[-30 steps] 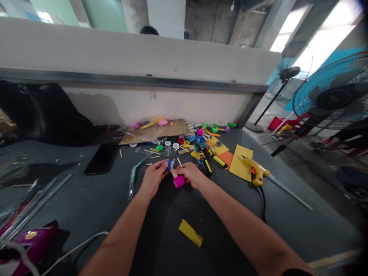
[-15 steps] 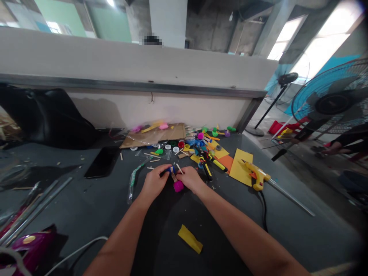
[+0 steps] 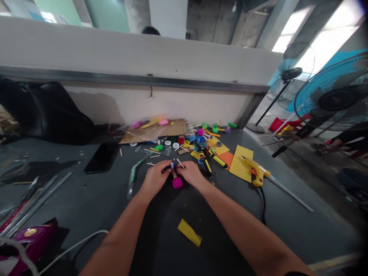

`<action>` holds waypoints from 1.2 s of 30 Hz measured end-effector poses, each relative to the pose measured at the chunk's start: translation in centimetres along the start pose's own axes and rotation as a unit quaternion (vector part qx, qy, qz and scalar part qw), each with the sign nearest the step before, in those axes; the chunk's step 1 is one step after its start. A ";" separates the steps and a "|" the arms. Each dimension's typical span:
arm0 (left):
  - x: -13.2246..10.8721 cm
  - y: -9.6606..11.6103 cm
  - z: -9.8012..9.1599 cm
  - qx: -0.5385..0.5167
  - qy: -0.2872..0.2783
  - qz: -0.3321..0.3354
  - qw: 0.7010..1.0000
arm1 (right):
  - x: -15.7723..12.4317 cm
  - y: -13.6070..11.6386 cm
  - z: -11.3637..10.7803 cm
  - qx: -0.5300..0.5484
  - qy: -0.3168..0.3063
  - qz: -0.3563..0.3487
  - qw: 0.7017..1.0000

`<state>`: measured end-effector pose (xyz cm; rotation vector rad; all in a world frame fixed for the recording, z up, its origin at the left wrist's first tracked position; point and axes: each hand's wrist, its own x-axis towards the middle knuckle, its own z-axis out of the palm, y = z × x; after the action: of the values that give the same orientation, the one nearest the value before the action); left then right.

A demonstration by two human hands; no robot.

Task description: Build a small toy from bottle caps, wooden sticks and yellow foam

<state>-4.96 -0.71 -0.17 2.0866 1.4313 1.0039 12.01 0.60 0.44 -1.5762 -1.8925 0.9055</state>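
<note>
My left hand (image 3: 154, 178) and my right hand (image 3: 192, 174) meet at the middle of the dark table (image 3: 86, 199), fingers pinched around a small craft piece. That piece is a short wooden stick (image 3: 173, 171) with a blue cap (image 3: 170, 166) at the top and a magenta bottle cap (image 3: 177, 182) at its lower end. The left fingers grip the blue cap end. The right fingers close on the stick beside the magenta cap. A second thin stick (image 3: 180, 163) pokes up above my right fingers.
A yellow glue gun (image 3: 257, 171) with a black cord lies right, beside yellow paper (image 3: 240, 164). Coloured caps, sticks, a cutter (image 3: 204, 161) and cardboard (image 3: 153, 130) litter the back. A black phone (image 3: 101, 157) lies left, a yellow scrap (image 3: 189, 232) near me. Fans stand at the right.
The hands have closed in tighter on the piece and the magenta cap has sunk toward the table. The view shifted slightly.
</note>
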 end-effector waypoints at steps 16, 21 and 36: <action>-0.1 0.5 0.5 -0.043 0.045 -0.017 0.998 | 0.2 -0.4 -1.3 -0.002 0.154 -0.103 0.983; 0.0 0.4 0.8 -0.079 0.034 -0.046 0.995 | -0.5 -1.1 -2.4 -0.081 0.111 -0.256 0.957; 0.0 -0.1 1.0 -0.109 0.031 -0.059 0.992 | -1.1 -1.4 -2.0 -0.098 0.116 -0.262 0.953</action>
<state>-4.25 -0.61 -0.94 1.8088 1.3885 1.1307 12.85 -0.26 2.88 -1.1221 -2.1167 0.2980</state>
